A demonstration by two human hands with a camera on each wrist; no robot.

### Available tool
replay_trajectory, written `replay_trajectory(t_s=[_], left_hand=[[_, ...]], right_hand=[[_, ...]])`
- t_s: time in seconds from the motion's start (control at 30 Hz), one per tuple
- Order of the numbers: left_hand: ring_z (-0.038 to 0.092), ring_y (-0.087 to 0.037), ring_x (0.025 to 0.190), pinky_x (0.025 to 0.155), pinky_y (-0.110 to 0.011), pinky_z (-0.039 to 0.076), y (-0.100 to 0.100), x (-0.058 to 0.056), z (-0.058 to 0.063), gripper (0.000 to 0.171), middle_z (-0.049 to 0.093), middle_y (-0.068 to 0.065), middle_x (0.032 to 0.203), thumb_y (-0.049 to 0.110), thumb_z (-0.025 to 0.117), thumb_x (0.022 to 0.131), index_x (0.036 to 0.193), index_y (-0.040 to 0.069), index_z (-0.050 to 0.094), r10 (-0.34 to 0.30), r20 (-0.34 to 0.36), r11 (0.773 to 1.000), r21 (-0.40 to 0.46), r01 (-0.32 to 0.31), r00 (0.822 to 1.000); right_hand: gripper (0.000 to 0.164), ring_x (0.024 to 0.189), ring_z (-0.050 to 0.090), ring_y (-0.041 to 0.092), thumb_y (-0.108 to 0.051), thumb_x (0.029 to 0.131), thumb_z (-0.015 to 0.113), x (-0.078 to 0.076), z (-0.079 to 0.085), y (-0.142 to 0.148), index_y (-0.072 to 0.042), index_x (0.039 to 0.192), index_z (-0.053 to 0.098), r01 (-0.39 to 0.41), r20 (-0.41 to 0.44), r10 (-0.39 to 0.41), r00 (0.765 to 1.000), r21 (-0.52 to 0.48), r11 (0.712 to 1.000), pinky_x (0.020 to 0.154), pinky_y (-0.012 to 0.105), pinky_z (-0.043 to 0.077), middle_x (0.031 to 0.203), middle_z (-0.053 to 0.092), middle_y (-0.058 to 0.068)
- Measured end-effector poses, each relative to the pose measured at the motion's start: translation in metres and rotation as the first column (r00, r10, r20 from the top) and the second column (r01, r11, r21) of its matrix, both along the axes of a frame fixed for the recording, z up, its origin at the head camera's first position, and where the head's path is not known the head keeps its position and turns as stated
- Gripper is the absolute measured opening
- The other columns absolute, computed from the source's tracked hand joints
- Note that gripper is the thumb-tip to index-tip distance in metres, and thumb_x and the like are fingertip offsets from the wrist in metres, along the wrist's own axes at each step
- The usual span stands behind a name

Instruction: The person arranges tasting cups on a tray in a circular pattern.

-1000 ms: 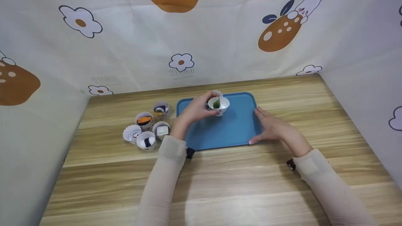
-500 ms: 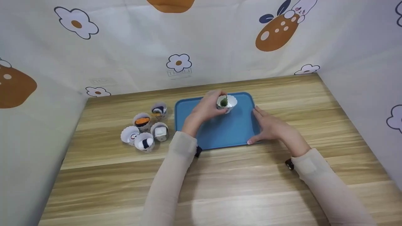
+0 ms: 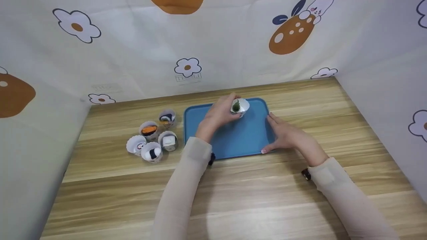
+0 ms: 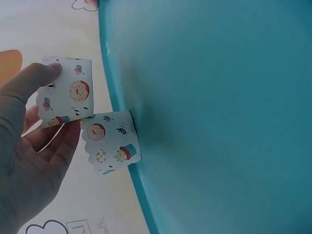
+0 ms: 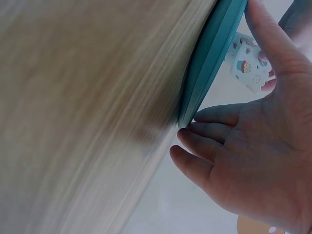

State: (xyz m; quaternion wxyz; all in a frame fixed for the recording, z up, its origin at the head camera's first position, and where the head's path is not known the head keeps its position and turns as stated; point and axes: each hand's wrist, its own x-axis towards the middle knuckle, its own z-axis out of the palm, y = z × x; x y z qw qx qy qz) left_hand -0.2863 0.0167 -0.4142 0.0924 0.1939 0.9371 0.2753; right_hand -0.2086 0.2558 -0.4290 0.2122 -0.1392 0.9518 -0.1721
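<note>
The left hand (image 3: 219,111) grips a scalloped paper baking cup (image 4: 68,95) by its side wall, thumb on one face and fingers round the other, over the far part of the blue tray (image 3: 240,140). Its base is raised off the tray, beside a second baking cup (image 4: 113,141) standing near the far rim; whether the two cups touch is hard to tell. A green leafy piece (image 3: 236,106) sits inside the held cup. The right hand (image 3: 288,135) grips nothing, its fingers and thumb spread against the tray's right end. Five more paper cups (image 3: 172,147) stand grouped on the counter (image 3: 253,200), left of the tray. The held cup should be very light, its thin wall easily dented, so a gentle hold below the wavy rim suits it, kept level because the leafy piece may lie loose. The tray looks stiff and smooth and could slide if nudged.
</note>
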Motion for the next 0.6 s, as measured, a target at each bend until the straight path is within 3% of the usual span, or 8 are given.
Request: replay_trajectory(t_s=[0.13, 0.4, 0.6], left_hand=[[0.048, -0.021, 0.131, 0.112, -0.044, 0.041, 0.0018, -0.0012, -0.0004, 0.057, 0.052, -0.004, 0.146, 0.031, 0.072, 0.091, 0.142, 0.021, 0.048, -0.018, -0.014, 0.999, -0.038, 0.017, 1.000], [0.048, -0.026, 0.133, 0.116, -0.047, 0.032, 0.0045, -0.0028, 0.0007, 0.058, 0.058, -0.002, 0.142, 0.039, 0.074, 0.089, 0.139, 0.019, 0.051, -0.072, -0.129, 0.980, -0.195, 0.046, 0.989], [0.048, -0.024, 0.128, 0.108, -0.046, 0.032, 0.0064, -0.0060, 0.0004, 0.059, 0.058, -0.001, 0.142, 0.044, 0.073, 0.089, 0.139, 0.020, 0.052, -0.089, -0.140, 0.965, -0.257, 0.051, 0.986]], right_hand=[[0.137, 0.152, 0.011, 0.046, -0.065, 0.067, 0.082, 0.0004, -0.0004, 0.0003, 0.003, 0.158, 0.006, 0.006, 0.000, -0.006, 1.000, 0.001, 1.000, 0.122, 0.059, 0.019, 0.167, 0.000, 0.023], [0.136, 0.150, 0.015, 0.048, -0.065, 0.068, 0.082, 0.0016, 0.0004, 0.0009, 0.005, 0.157, 0.007, -0.012, -0.025, 0.012, 1.000, -0.001, 1.000, 0.121, 0.059, 0.021, 0.166, 0.002, 0.024], [0.137, 0.151, 0.014, 0.046, -0.065, 0.067, 0.082, 0.0011, -0.0004, 0.0011, 0.002, 0.158, 0.005, 0.000, -0.015, 0.000, 1.000, 0.005, 1.000, 0.121, 0.058, 0.021, 0.167, 0.000, 0.022]])
